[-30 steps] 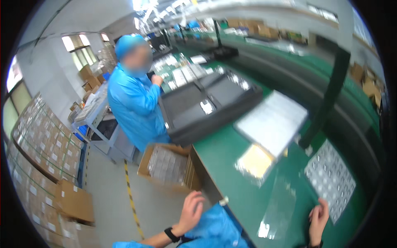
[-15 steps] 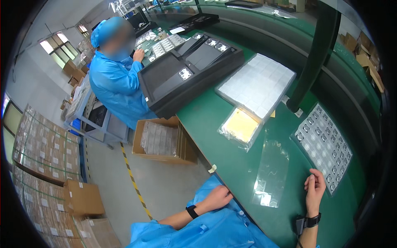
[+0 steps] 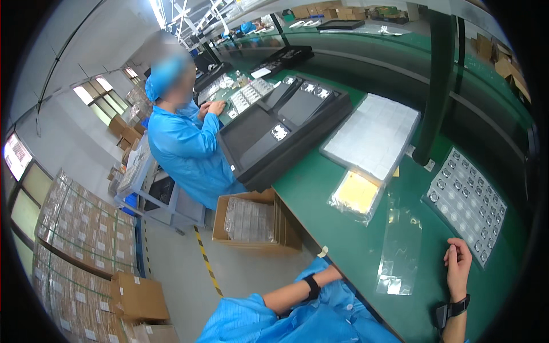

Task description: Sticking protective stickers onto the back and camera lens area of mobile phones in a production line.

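The right hand (image 3: 458,268) is now rested empty, fingers loosely together, just beside the tray of small parts (image 3: 466,201) on the green bench (image 3: 343,240); the left hand, withdrawn below the edge, cannot be seen.

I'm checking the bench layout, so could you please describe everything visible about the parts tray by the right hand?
The parts tray is a flat, clear, thin plastic sheet, roughly rectangular, formed into a grid of small pockets, most holding a small round dark piece. It lies flat on the green table, angled to the near edge. The right hand rests at its near corner, fingertips at or just short of its edge; contact is unclear.
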